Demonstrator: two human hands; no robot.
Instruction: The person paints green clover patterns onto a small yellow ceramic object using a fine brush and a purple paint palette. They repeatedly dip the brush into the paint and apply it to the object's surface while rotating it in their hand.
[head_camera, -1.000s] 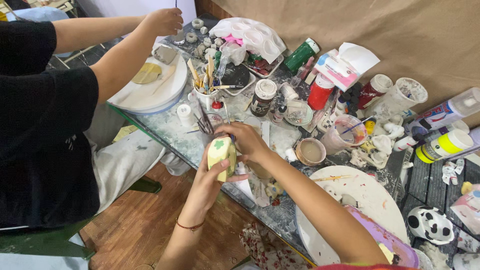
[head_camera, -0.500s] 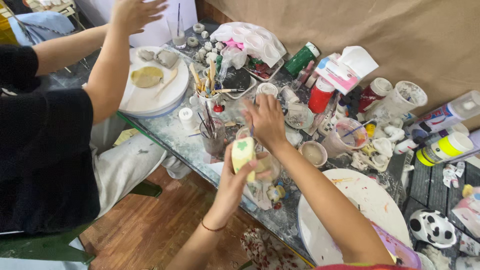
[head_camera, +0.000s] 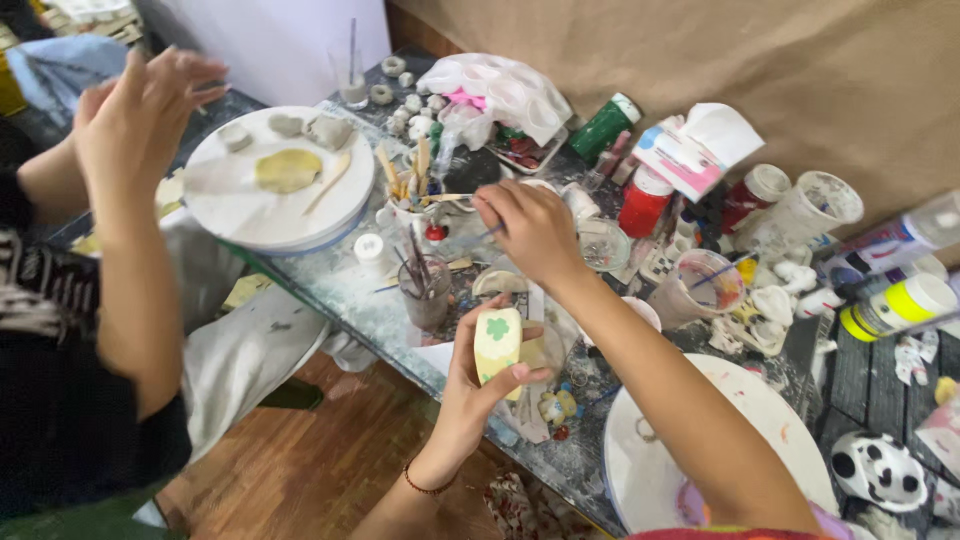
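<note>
Nearest the camera: left hand (head_camera: 478, 385) grips a small pale-yellow clay piece (head_camera: 497, 345) with a green clover shape painted on it, thumb on one side, fingers wrapped behind, held upright just off the near edge of the table (head_camera: 330, 290). Thin bracelet (head_camera: 425, 487) on that wrist. Wood floor (head_camera: 300, 470) below.

Right of it, a big white turntable disc (head_camera: 700, 450) with paint smears lies flat on the table under the right forearm. A black-and-white spotted ceramic figure (head_camera: 880, 470) sits at far right.

Farther in: right hand (head_camera: 530, 230) is pinched shut on a thin paintbrush (head_camera: 487, 234), reaching over the clutter mid-table. Just left of it, a clear cup of brushes (head_camera: 425, 290); beyond that a white cup of wooden tools (head_camera: 410, 190). Right of the hand: a clear cup of tinted water (head_camera: 705, 290), a red paint bottle (head_camera: 645, 200), a green bottle (head_camera: 605, 125) lying tilted, a yellow-labelled bottle (head_camera: 900, 305).

Left side: another person's hands (head_camera: 135, 120) are raised above a second white turntable (head_camera: 270, 190) carrying a flat yellowish clay disc (head_camera: 287, 170) and a wooden stick; what they hold is blurred, cannot tell.

Farthest: white plastic palette (head_camera: 495, 95), brown paper backdrop (head_camera: 750, 60).
</note>
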